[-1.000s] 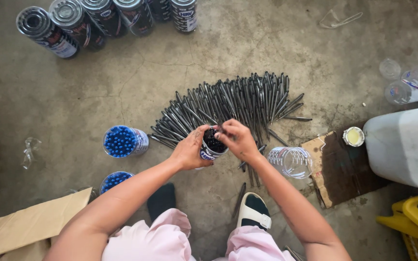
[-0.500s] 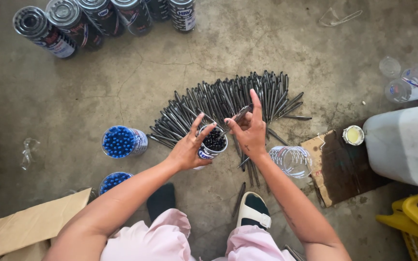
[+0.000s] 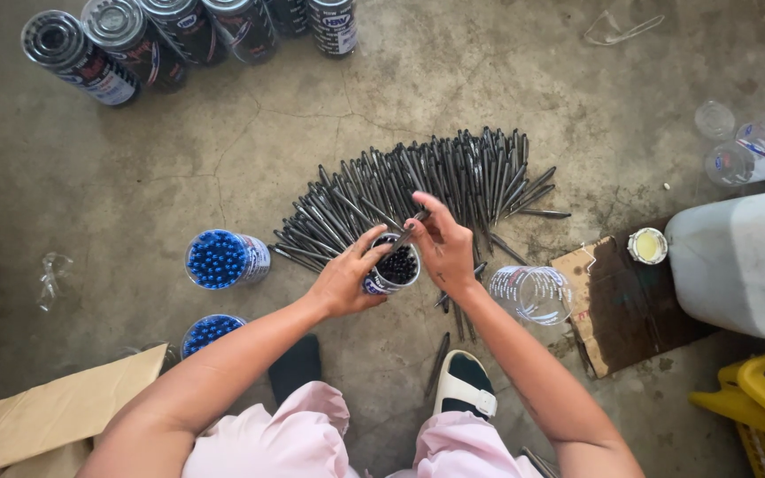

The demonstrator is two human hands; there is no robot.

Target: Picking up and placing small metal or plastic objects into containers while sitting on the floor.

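Observation:
My left hand (image 3: 345,279) grips a clear cylindrical container (image 3: 393,265) partly filled with dark pens, held just above the concrete floor. My right hand (image 3: 444,246) pinches a single black pen (image 3: 411,227) at the container's mouth, its tip angled down into it. Beyond both hands a fan-shaped pile of black pens (image 3: 418,190) lies on the floor.
Two clear containers of blue-capped pens (image 3: 221,259) (image 3: 208,329) stand to the left. An empty clear container (image 3: 533,294) lies to the right, next to cardboard (image 3: 617,305) and a white jerrycan (image 3: 741,265). Several dark filled tubes (image 3: 161,35) lie at top left. A yellow crate (image 3: 759,403) sits at bottom right.
My right hand rose from the container's mouth with its fingers spread, then came back down holding a black pen over the container. My left hand kept hold of the container.

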